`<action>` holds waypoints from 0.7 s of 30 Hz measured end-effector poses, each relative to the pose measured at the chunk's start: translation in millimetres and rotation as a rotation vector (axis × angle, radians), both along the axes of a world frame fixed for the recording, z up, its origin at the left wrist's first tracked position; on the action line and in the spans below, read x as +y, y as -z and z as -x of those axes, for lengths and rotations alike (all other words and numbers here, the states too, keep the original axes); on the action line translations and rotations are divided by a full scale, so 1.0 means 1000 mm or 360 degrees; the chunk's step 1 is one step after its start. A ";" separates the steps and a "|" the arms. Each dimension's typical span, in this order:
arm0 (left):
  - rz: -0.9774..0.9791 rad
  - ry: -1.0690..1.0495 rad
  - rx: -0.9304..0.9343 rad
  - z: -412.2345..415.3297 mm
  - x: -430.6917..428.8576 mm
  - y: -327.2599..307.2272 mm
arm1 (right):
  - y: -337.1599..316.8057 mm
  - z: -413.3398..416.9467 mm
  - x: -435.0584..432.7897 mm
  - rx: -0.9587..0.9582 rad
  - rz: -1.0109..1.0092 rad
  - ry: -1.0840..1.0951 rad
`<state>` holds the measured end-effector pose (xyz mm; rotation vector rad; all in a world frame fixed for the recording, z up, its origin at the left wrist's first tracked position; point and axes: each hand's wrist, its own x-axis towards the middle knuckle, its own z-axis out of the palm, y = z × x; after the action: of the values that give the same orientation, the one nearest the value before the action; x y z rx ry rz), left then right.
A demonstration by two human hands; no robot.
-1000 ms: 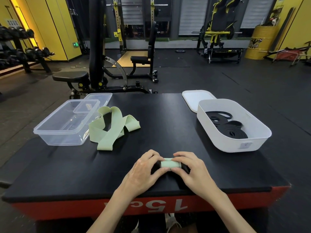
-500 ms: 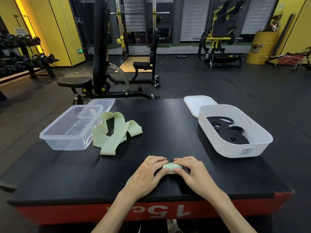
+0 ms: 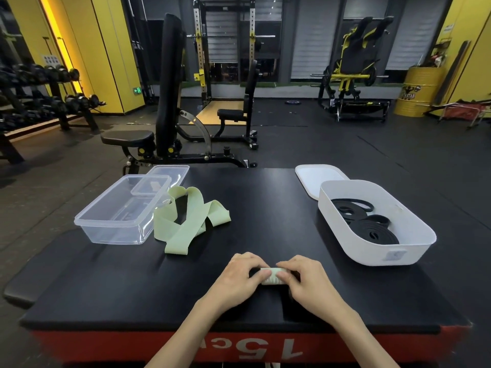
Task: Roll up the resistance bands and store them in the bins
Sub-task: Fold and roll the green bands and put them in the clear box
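Clear rectangular plastic bin [image 3: 117, 219] sits far left on black table [image 3: 265, 208]. Near the front edge, left hand [image 3: 236, 280] and right hand [image 3: 310, 285], fingers [image 3: 263, 273] curled, pinch the small rolled pale-green resistance band [image 3: 272, 278], long axis left-right. Bin lies up-left; left hand is nearer.

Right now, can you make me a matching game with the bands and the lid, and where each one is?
Things:
1. small green roll
2. loose green band
3. black bands
4. white lid

Places:
A. inside the white bin
B. flat on the table, behind the white bin
C. held between the left hand and the right hand
D. lying in a heap beside the clear bin

Right pairs: 1-C, 2-D, 3-A, 4-B.
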<state>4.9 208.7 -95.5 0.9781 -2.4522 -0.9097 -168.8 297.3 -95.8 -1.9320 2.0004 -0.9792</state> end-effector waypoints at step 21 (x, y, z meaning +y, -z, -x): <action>0.0192 -0.0058 0.0117 -0.036 -0.060 -0.070 | -0.053 -0.031 -0.079 -0.0228 0.0039 -0.0240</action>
<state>40.7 148.7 -25.2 0.9282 -2.3892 -0.7623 -137.7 218.2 -43.2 -1.9332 1.7466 -1.0747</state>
